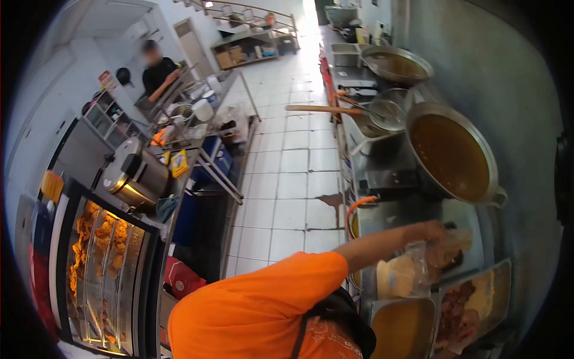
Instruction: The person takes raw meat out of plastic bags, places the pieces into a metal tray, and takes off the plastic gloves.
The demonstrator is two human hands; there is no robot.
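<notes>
My left hand (437, 236) reaches across to the right-hand counter, its fingers curled over a brownish, see-through item that I cannot make out. Just below it is a clear plastic bag (399, 276) with pale yellow contents. Low in the view, what looks like my right hand (466, 328), in a thin clear glove, is over a metal tray (491, 302) with raw-looking meat pieces (455, 299) and pale yellow powder. Its fingers blend into the meat. Beside that tray sits another metal tray (426, 305) with an orange-brown surface.
Two large pans of brown liquid, one near (451, 155) and one farther back (397, 64), stand along the right wall. A wooden-handled strainer (385, 113) juts over the aisle. At left are a fried chicken display case (107, 269) and a lidded cooker (136, 173). A person (156, 72) stands behind the left table.
</notes>
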